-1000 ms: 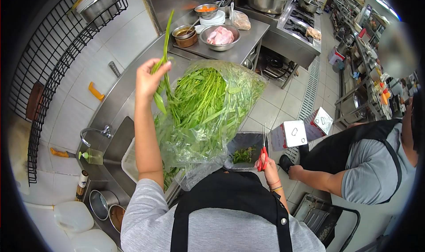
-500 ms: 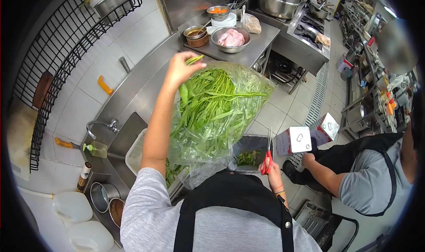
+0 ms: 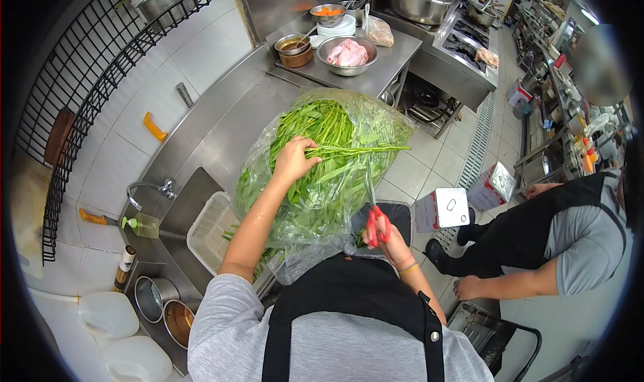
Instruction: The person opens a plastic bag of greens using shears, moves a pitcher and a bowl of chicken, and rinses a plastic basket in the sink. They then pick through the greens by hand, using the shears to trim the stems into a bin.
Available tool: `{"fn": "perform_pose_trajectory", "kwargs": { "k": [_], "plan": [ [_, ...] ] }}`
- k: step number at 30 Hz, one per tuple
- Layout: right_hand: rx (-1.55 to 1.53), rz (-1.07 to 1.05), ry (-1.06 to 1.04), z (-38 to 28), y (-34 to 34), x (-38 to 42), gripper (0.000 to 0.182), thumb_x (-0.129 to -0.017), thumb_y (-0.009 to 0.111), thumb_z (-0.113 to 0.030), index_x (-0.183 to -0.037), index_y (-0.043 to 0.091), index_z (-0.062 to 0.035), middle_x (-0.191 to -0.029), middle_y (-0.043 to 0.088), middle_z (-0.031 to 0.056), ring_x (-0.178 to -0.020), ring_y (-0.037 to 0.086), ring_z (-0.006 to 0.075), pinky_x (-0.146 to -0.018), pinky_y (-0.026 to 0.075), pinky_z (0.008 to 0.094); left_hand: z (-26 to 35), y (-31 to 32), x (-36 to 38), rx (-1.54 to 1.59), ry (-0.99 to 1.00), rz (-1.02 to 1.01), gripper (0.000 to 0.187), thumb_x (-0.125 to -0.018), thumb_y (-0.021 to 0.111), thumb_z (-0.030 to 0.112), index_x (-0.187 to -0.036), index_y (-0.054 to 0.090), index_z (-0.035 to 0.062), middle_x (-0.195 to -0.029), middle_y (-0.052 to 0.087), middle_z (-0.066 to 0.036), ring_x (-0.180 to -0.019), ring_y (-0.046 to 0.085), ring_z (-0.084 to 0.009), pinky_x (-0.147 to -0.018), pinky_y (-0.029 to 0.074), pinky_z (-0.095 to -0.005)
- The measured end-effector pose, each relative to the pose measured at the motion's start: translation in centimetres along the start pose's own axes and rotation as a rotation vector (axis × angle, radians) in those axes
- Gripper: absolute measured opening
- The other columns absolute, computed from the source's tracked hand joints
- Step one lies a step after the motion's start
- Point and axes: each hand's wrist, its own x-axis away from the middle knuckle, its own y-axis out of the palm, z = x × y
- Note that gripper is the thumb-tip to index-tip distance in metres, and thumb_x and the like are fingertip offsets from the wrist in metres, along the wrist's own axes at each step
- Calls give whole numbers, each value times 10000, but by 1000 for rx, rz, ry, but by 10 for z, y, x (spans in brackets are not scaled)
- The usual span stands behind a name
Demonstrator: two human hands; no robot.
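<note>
My left hand [image 3: 296, 159] is closed around long green stems [image 3: 365, 149] of a leafy vegetable, and their ends point to the right. Beneath it, more leafy greens [image 3: 315, 122] fill a clear plastic bag [image 3: 394, 114] that lies open on the steel counter. My right hand [image 3: 394, 246] grips red-handled scissors [image 3: 379, 228], with the blades pointing up toward the stems. The blade tips are just below the stems in this view. Under the scissors stands a dark bin [image 3: 396, 211], partly hidden by the bag and my hand.
A sink [image 3: 201, 181] with a white plastic basket [image 3: 209, 229] lies to the left. Beyond the bag stand a bowl of raw poultry [image 3: 349, 55] and small pots [image 3: 294, 45]. At right a co-worker [image 3: 537, 248] stands near two square tins [image 3: 448, 211].
My left hand has come down and right from the bag's far side onto the stems. My right hand has lifted the scissors up and left. The co-worker's hand has left the tin.
</note>
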Motion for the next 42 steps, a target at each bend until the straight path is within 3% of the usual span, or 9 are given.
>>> {"fn": "perform_pose_trajectory", "kwargs": {
  "k": [3, 5, 11, 23, 24, 30, 35, 39, 42],
  "plan": [
    [-70, -66, 70, -2, 14, -26, 515, -906, 352, -483, -640, 487, -63, -661, 515, 56, -598, 467, 124, -580, 376, 236, 5, -2, -4, -26, -56, -79, 278, -644, 731, 247, -835, 650, 63, -879, 615, -111, -825, 586, -282, -740, 461, -366],
    [-54, -41, 92, -3, 19, -29, 516, -905, 351, -485, -639, 487, -65, -660, 509, 57, -590, 462, 125, -572, 374, 241, 0, 5, -7, 91, 80, -18, 265, -667, 725, 248, -822, 652, 46, -805, 621, -100, -738, 594, -218, -657, 457, -323],
    [-165, 24, -137, -22, 21, 2, 533, -897, 347, -507, -642, 482, -59, -650, 487, 63, -637, 468, 138, -580, 365, 251, 77, -32, -8, 363, 95, -21, 194, -711, 708, 169, -819, 648, 20, -723, 598, -62, -610, 500, -85, -530, 376, -231],
    [-221, 208, -339, -37, -8, 51, 599, -856, 282, -614, -666, 468, -77, -689, 508, 74, -609, 452, 144, -601, 383, 255, 149, 10, -12, 479, 292, -189, 154, -708, 700, 108, -814, 644, 11, -724, 592, -46, -616, 509, -90, -511, 370, -219],
    [-221, 222, -343, -36, -11, 53, 599, -856, 282, -614, -666, 468, -77, -689, 508, 74, -609, 452, 144, -601, 383, 255, 152, 14, -11, 483, 309, -223, 165, -711, 694, 146, -809, 644, 22, -708, 591, -78, -578, 521, -142, -506, 394, -261],
    [-251, 386, -269, -18, -21, 56, 554, -868, 330, -577, -647, 452, -84, -664, 493, 68, -579, 444, 128, -562, 384, 246, 154, 55, 8, 474, 380, -337, 167, -711, 685, 159, -811, 647, 32, -750, 613, -98, -658, 590, -225, -592, 450, -298],
    [-273, 536, 31, 36, -36, 54, 484, -861, 429, -528, -632, 459, -103, -584, 476, 27, -449, 410, 90, -460, 383, 216, 134, 89, 36, 253, 288, -336, 183, -710, 677, 205, -801, 640, 51, -792, 622, -127, -729, 601, -298, -660, 475, -342],
    [-239, 502, 194, 69, -45, 56, 516, -820, 448, -588, -653, 475, -100, -601, 509, 39, -441, 440, 88, -453, 399, 209, 105, 53, 58, 341, 153, -267, 234, -710, 686, 234, -829, 638, 38, -809, 622, -141, -751, 600, -303, -674, 469, -335],
    [-220, 453, 282, 75, -47, 55, 582, -806, 369, -657, -649, 446, -101, -624, 485, 51, -487, 434, 128, -510, 408, 253, 76, -25, 83, 437, -48, -139, 216, -743, 680, 199, -824, 618, 9, -782, 629, -74, -708, 592, -172, -649, 450, -282]
  ]
}}
